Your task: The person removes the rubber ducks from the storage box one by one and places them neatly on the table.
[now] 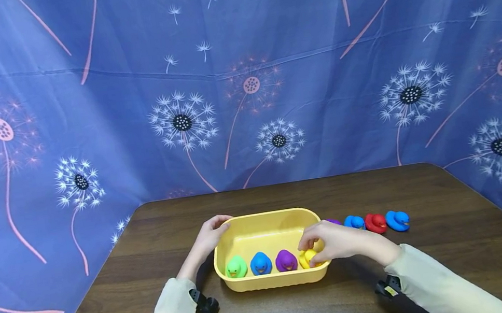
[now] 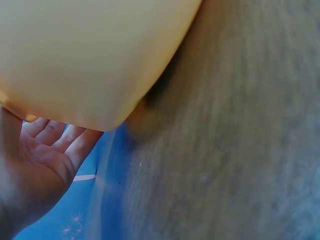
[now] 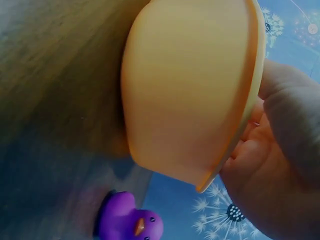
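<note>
A yellow plastic tub [image 1: 273, 280] stands on the table, with a row of rubber ducks along its front inside wall. From the left come a green duck [image 1: 236, 267], a blue duck [image 1: 261, 264], a purple duck [image 1: 286, 261] and a yellow duck [image 1: 307, 259]. My right hand [image 1: 334, 241] reaches over the tub's right rim and pinches the yellow duck, partly covering it. My left hand [image 1: 206, 241] holds the tub's left rim at the back corner, thumb toward the inside. In the right wrist view the tub wall [image 3: 185, 90] hides the fingertips.
Right of the tub, more ducks stand in a row on the brown table [image 1: 470, 255]: a purple duck [image 1: 333, 221] partly behind my right hand, a blue duck [image 1: 354, 222], a red duck [image 1: 375, 223] and another blue duck [image 1: 398, 221]. A blue dandelion-print cloth [image 1: 226, 34] hangs behind.
</note>
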`<state>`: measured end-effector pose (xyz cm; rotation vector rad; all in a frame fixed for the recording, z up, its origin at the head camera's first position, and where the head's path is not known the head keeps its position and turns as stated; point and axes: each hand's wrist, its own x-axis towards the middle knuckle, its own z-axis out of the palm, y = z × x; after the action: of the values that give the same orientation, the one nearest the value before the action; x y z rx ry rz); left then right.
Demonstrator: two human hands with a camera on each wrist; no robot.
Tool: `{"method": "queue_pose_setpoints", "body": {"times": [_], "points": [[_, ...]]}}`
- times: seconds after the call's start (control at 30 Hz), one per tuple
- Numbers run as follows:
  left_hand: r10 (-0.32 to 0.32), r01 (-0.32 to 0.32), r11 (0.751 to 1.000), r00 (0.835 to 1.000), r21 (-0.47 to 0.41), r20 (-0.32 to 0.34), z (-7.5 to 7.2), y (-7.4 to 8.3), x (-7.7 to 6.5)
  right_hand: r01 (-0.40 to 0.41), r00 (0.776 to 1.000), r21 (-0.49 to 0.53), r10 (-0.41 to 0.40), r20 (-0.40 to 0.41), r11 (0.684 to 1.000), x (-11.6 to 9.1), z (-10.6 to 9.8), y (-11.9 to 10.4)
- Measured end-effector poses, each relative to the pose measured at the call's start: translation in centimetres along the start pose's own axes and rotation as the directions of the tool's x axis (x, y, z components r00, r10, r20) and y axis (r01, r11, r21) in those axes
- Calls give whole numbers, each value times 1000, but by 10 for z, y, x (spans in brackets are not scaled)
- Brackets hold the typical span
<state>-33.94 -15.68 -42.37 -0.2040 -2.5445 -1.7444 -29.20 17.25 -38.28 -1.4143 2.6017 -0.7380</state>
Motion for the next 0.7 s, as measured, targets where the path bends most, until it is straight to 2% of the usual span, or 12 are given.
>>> {"method": "queue_pose_setpoints", "body": {"times": [0.13,0.23,0.47,0.7], "points": [[2,-2,1000,1000,-18,1,0,-1,0,-98,993,-24,100,67,995,4,-2,-5],[6,-6,1000,1000,-15,3,0,-1,-1,-128,987,-53,132,93,990,7,-3,-8],[8,-8,1000,1000,-5,9,-1,-2,0,-106,989,-92,115,97,990,9,-5,-12],[7,-7,1000,1000,-6,0,0,-1,-1,-108,990,-88,115,79,990,9,-2,-10]]}}
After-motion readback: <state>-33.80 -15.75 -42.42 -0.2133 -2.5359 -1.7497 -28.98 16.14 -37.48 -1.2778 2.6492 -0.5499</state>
